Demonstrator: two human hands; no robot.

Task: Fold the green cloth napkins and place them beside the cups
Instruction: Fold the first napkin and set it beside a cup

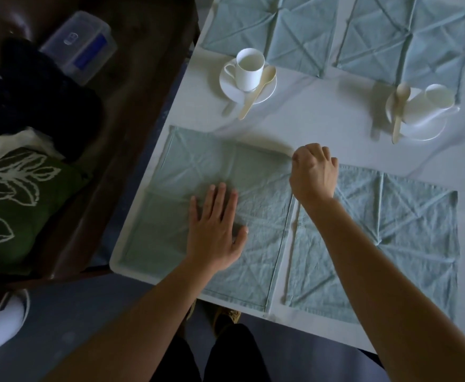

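White table (322, 128): no napkin folded or placed yet. Upper pair (281, 28) and lower-right napkin (405, 230) lie flat. Lower-left napkin (170, 216): left hand (214, 227) presses flat on its centre, right hand (312, 172) pinches its upper-right corner. Cups (249, 68) sit mid-frame.
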